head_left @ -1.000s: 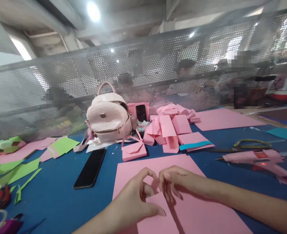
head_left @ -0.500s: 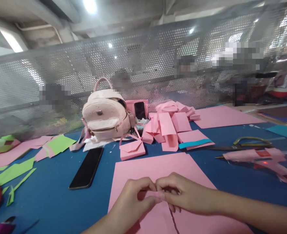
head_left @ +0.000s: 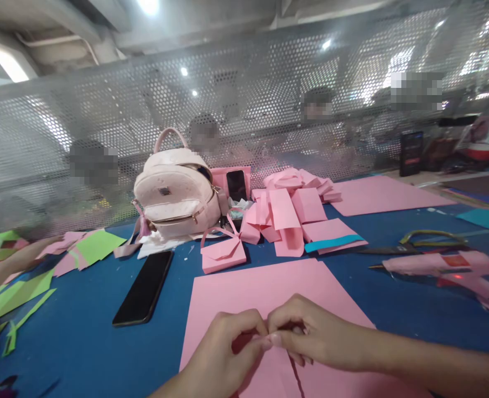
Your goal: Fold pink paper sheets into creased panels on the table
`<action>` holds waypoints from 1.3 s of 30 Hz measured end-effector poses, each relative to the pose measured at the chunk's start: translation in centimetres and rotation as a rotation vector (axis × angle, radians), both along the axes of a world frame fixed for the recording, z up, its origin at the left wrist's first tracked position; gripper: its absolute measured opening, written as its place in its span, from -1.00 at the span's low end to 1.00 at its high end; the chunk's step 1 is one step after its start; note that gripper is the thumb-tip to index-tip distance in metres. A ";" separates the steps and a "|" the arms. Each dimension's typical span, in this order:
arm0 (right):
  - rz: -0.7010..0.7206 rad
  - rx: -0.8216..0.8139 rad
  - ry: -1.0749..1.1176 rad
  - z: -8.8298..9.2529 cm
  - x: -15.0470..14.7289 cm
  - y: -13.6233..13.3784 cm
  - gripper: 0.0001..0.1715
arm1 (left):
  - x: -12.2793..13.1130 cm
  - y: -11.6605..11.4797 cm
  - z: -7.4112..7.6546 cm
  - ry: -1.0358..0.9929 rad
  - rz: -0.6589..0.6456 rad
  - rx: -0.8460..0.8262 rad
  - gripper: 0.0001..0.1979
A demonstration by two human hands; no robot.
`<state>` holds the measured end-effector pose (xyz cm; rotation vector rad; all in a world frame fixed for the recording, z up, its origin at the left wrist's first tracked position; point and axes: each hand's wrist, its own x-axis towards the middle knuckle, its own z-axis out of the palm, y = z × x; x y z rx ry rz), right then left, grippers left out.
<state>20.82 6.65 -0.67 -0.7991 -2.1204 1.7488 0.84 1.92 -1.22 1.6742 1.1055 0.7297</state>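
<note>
Both hands meet over a large pink sheet point(head_left: 256, 282) on the blue table. Between thumb and fingers, my left hand point(head_left: 232, 348) pinches the upper edge of a smaller folded pink paper point(head_left: 265, 376). My right hand point(head_left: 311, 334) pinches the same edge, its fingertips touching those of the left. The fingers cover the pinched edge, and the folded paper runs out of the frame at the bottom. A small pink paper bag point(head_left: 223, 255) with a handle sits just beyond the sheet.
A black phone point(head_left: 142, 287) lies left, before a pale pink backpack point(head_left: 176, 193). Pink paper pieces point(head_left: 286, 215) are heaped behind the sheet. Right are a pink glue gun point(head_left: 443, 265) and scissors point(head_left: 431, 240). Another person's arm point(head_left: 12, 265) reaches over green paper point(head_left: 24, 290).
Another person's arm has come in from the left and reaches the papers there. My hands keep their pinch on the folded paper, almost unmoved. The view has shifted slightly.
</note>
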 end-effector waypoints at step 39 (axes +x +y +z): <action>-0.179 -0.049 0.020 -0.8 -0.1 0.1 -0.85 | -0.3 1.0 -0.1 -0.125 0.163 -0.193 -0.80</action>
